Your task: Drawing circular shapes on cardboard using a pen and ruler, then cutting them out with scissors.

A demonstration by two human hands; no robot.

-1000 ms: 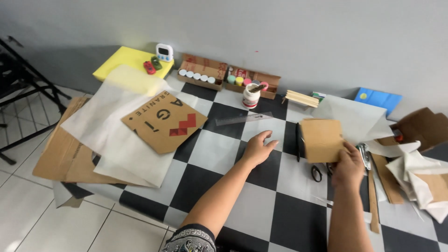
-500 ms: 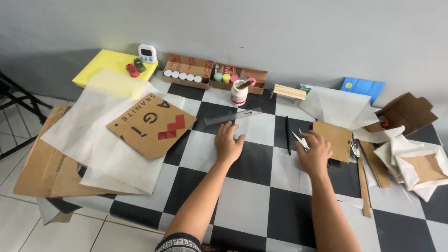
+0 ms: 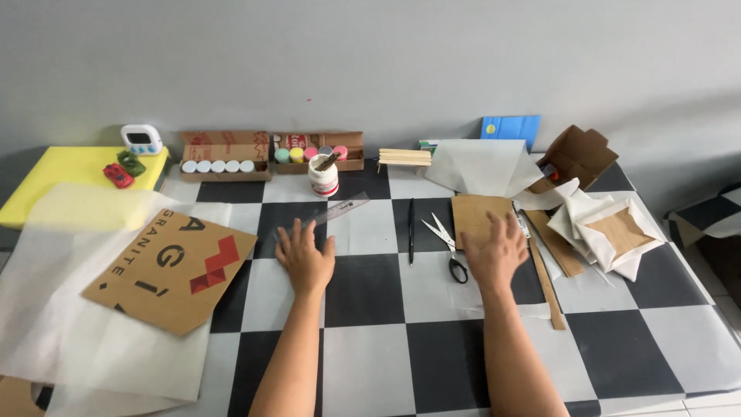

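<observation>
My left hand [image 3: 304,255] lies flat, fingers spread, on the black-and-white checkered tabletop [image 3: 370,347], just below a clear plastic ruler [image 3: 336,210]. My right hand [image 3: 494,253] rests open with its fingers on the lower edge of a square brown cardboard piece [image 3: 478,215]. Open scissors [image 3: 446,247] with black handles lie just left of that hand. A black pen [image 3: 411,230] lies left of the scissors. Neither hand holds anything.
A printed cardboard sheet [image 3: 171,269] lies on thin white paper [image 3: 85,309] at the left. Paint-pot boxes [image 3: 225,151], a cup with brushes [image 3: 323,176], a timer [image 3: 142,139], a wooden stick [image 3: 545,272], folded white paper with cardboard [image 3: 610,232] and an open box [image 3: 577,156] ring the work area.
My right hand set the square cardboard piece down flat and now rests on its edge. The scissors lie uncovered beside it. My left hand slid left along the table.
</observation>
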